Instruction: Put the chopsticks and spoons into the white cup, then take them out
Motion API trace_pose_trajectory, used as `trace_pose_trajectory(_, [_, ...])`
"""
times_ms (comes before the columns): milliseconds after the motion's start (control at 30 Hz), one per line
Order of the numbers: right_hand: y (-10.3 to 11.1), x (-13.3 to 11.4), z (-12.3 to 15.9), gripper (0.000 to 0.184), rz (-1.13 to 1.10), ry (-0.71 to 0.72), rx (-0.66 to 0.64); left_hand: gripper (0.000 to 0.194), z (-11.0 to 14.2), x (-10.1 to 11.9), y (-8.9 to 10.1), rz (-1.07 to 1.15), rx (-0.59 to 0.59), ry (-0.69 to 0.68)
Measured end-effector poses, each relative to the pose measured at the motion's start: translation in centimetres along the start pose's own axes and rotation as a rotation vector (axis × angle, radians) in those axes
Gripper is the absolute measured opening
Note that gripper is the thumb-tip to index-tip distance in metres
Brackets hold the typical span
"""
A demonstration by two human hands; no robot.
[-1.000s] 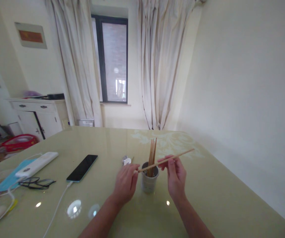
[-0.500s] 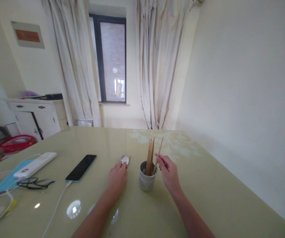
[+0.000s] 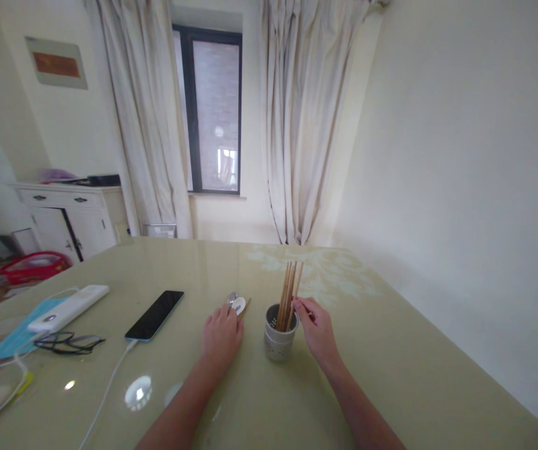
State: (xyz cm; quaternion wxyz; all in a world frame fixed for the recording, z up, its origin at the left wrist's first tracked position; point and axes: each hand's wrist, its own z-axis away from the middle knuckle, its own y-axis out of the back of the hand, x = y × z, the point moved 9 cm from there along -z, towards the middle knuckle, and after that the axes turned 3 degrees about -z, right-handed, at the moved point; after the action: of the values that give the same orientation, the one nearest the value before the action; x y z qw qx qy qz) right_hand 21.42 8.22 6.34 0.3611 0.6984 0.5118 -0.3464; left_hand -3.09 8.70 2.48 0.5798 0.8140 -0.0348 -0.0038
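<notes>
A grey utensil holder (image 3: 278,345) with small holes stands upright on the table, several wooden chopsticks (image 3: 286,294) leaning in it. At its right rim my right hand (image 3: 316,325) pinches one chopstick, whose lower end is inside the holder. To the left of the holder, my left hand (image 3: 223,337) rests low at the tabletop, fingers closed round a small bundle. From its far side stick out a white spoon (image 3: 239,305), a metal spoon (image 3: 232,299) and the tip of a wooden chopstick (image 3: 247,306). The handles are hidden under the fingers.
On the left of the table (image 3: 390,375) lie a black-screened phone (image 3: 155,315) with a white cable, a white power strip (image 3: 69,307), a blue mask (image 3: 20,331) and glasses (image 3: 69,342). A wall runs along the right side.
The chopstick in my right hand has tipped more upright and closer to the others in the holder. My left hand has turned slightly, with the spoons and chopstick tip shifting a little.
</notes>
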Motion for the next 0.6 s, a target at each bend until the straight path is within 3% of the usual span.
trace_pose_trajectory(600, [0.41,0.42,-0.39,0.057,-0.009,-0.039,0.011,0.025,0.02,0.14,-0.37,0.029,0.016,-0.005])
